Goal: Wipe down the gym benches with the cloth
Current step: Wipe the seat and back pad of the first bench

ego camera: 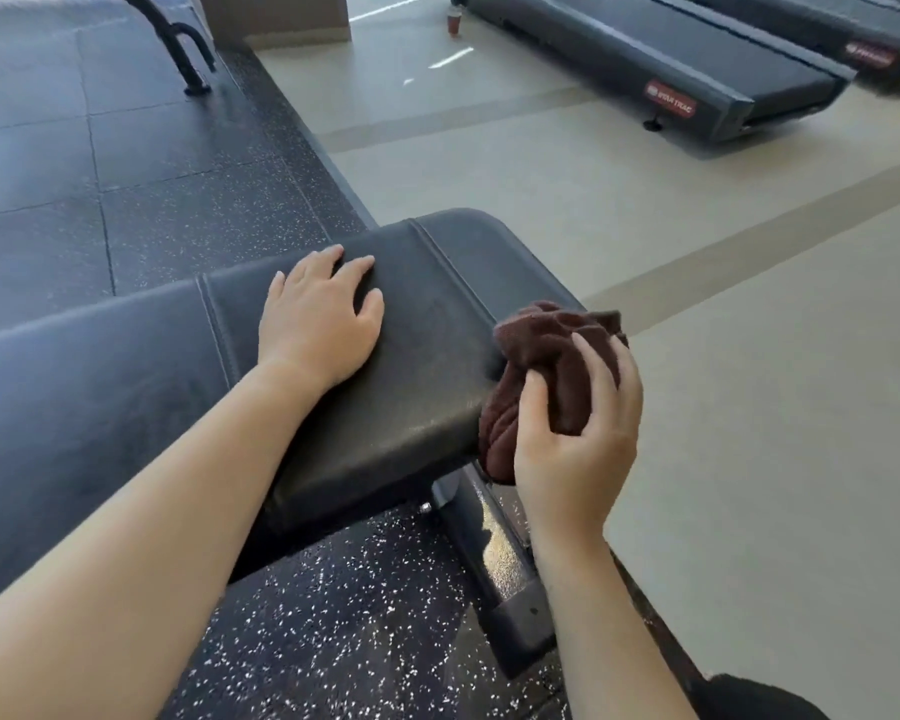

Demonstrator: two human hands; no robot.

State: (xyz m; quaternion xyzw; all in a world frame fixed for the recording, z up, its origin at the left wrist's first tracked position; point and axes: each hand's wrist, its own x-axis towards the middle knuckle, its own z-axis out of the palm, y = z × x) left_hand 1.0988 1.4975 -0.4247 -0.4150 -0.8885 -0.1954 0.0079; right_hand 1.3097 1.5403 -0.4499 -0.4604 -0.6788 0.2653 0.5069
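A person wipes the end of a black padded gym bench (427,324) at centre frame, the right hand (575,439) closed around a bunched brown cloth (541,356) pressed against the pad's end edge at right of centre. The left hand (318,317) lies open and flat, palm down, on the top of the pad just left of the cloth, apparently steadying the bench. The work in hand looks to be the end face and rim of the pad; the long stretch of upholstery running to the lower left of the frame appears yet to be reached by the cloth. The next stroke would likely call for drawing the cloth up over the edge and along the top, which means lifting the flat left hand out of its path. Two treadmills (661,70) stand on the pale floor at upper right, with a small cup (454,22) beside them
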